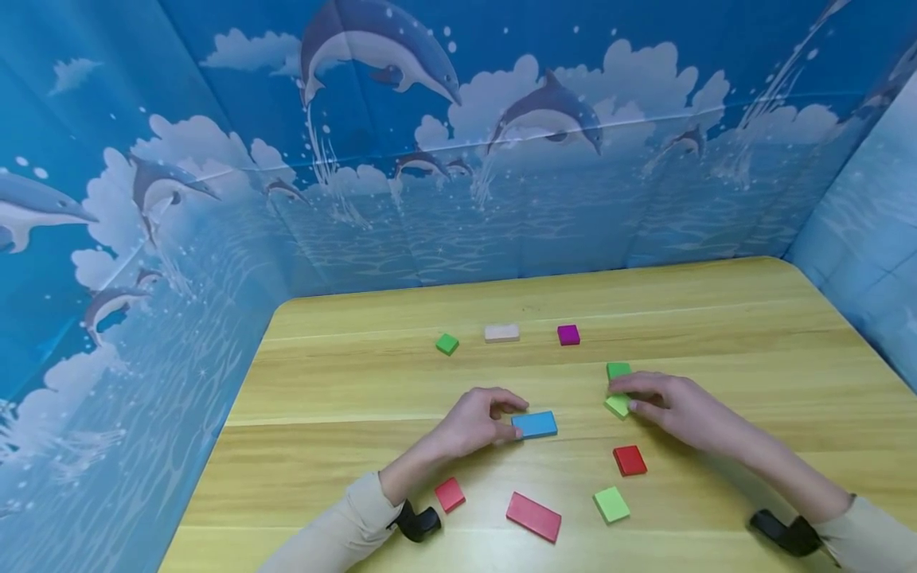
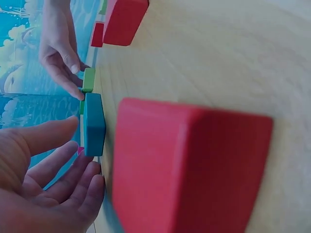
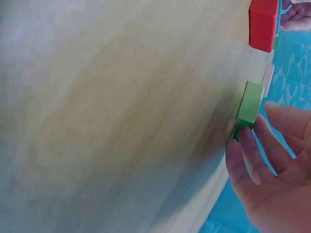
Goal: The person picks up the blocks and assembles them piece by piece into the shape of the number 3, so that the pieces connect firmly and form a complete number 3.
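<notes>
A flat blue block (image 1: 535,425) lies on the table at the fingertips of my left hand (image 1: 469,423). The thumb overlaps its near left corner, while the other fingers are spread loosely at its far side. Two green blocks lie close together by my right hand (image 1: 677,406): a light green block (image 1: 617,406) nearer me and a darker green block (image 1: 618,370) behind it. My right index finger crosses between them in the head view, and the thumb sits right beside the light one. The right wrist view shows these fingers extended, loosely bent, behind the light green block (image 3: 251,101).
Nearer me lie a small red block (image 1: 450,495), a long red block (image 1: 533,517), a light green square (image 1: 611,504) and a red square (image 1: 630,461). Farther back are a green block (image 1: 447,344), a pale block (image 1: 501,333) and a purple block (image 1: 569,335). A dolphin-print curtain (image 1: 458,215) borders the table.
</notes>
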### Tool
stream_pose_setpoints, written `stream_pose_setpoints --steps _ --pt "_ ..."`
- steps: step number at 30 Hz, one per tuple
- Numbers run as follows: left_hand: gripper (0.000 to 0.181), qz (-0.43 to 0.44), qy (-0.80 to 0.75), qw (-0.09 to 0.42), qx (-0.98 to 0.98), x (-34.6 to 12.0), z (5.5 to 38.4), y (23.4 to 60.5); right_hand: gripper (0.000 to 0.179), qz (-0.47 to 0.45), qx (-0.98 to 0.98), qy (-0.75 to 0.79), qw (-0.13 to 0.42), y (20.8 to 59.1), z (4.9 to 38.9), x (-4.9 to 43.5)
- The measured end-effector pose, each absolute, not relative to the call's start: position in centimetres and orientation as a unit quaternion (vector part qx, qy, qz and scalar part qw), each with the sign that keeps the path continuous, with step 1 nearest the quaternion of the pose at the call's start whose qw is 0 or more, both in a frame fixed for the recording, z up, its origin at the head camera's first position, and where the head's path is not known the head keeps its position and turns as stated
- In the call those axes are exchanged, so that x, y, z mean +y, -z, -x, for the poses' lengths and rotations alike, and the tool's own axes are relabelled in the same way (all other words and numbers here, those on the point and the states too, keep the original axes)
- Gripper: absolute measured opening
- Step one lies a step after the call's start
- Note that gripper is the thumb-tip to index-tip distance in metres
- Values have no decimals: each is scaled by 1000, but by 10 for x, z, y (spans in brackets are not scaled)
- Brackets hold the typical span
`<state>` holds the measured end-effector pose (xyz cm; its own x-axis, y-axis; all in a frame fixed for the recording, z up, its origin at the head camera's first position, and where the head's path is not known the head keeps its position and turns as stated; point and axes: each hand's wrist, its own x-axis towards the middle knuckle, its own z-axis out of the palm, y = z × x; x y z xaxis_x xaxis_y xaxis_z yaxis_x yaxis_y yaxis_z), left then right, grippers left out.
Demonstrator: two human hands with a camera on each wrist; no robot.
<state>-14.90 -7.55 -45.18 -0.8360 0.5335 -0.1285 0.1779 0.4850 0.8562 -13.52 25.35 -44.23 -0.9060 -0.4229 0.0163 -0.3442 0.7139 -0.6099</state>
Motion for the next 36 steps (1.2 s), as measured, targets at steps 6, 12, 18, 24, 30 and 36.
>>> stream_pose_setpoints --steps 6,12,18,24,30,36 --pt "35 -226 -440 187 849 -74 146 455 33 205 922 318 82 445 135 253" --pt "36 -242 -422 161 859 -69 145 460 33 203 924 314 77 445 135 254" --pt "35 -247 -412 148 865 -67 143 459 33 206 925 311 70 445 136 254" --pt "32 -243 -415 147 865 -67 141 458 33 205 925 313 69 446 137 254" --pt "31 -248 -415 144 863 -69 141 458 33 203 925 314 67 448 137 254" --pt "31 -244 -422 139 862 -73 143 459 32 203 925 315 67 449 136 254"
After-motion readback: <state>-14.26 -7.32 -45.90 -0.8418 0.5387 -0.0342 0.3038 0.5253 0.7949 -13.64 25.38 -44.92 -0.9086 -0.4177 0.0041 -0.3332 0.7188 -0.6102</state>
